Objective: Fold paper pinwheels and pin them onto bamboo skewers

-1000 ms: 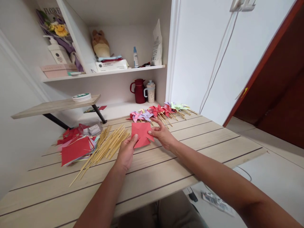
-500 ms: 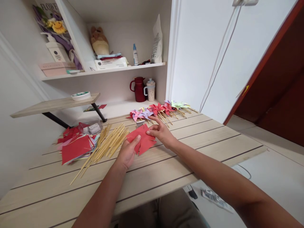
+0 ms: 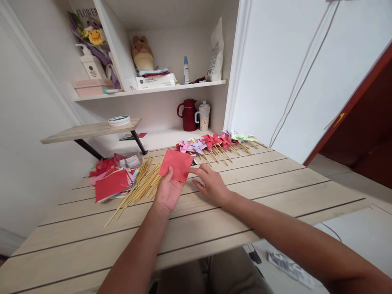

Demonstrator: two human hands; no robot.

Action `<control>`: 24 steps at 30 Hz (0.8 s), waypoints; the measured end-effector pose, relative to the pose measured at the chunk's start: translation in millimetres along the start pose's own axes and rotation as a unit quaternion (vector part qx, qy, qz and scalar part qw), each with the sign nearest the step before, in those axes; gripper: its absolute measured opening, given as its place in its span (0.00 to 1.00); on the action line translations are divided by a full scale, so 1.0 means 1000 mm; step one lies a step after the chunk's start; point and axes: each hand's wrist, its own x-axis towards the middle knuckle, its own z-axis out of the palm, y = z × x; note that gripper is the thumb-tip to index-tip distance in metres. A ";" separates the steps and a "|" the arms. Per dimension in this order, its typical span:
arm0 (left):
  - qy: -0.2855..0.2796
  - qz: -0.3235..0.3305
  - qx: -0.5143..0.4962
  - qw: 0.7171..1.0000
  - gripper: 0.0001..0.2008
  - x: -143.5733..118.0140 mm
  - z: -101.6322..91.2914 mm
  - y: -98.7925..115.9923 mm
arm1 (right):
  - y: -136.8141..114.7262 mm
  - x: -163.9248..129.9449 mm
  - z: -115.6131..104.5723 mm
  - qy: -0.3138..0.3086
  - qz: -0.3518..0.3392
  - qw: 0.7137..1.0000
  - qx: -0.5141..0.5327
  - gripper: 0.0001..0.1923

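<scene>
My left hand [image 3: 169, 192] grips a red paper square [image 3: 177, 164], thumb on top and the other fingers beneath. The paper is tilted up and shows cut slits and crease lines. To its right is my right hand [image 3: 212, 185], with index finger and thumb apart and nothing between them. That index fingertip is close to the paper's right edge; I cannot tell if it touches. Just behind, a small dark and silvery object [image 3: 194, 161] is mostly hidden. Thin wooden sticks [image 3: 142, 181] lie loosely piled left of my left hand.
A stack of coloured paper [image 3: 112, 185] lies at the left, with a clear plastic box [image 3: 131, 161] behind it. Finished paper pinwheels [image 3: 211, 142] on sticks line the table's back. A small raised shelf [image 3: 92, 130], a dark red jug [image 3: 189, 115] and a cup [image 3: 204, 117] stand farther back.
My right hand has let go of the red paper and moved slightly right. My left hand has lifted and turned the paper. The view has shifted a little to the left.
</scene>
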 end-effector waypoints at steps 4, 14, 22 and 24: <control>-0.028 -0.017 -0.013 0.999 0.18 -0.004 0.003 -0.001 | 0.002 -0.003 0.009 -0.037 0.001 0.998 -0.047 0.23; -0.071 -0.035 0.007 0.997 0.20 -0.008 0.006 -0.004 | 0.003 0.000 0.005 0.055 -0.014 0.998 0.035 0.07; -0.085 -0.049 0.029 0.995 0.18 -0.009 0.006 -0.006 | 0.003 0.005 0.001 0.104 0.016 0.988 0.116 0.05; -0.085 -0.049 0.036 0.995 0.18 -0.009 0.006 -0.007 | 0.002 0.007 -0.001 0.107 0.030 0.984 0.136 0.07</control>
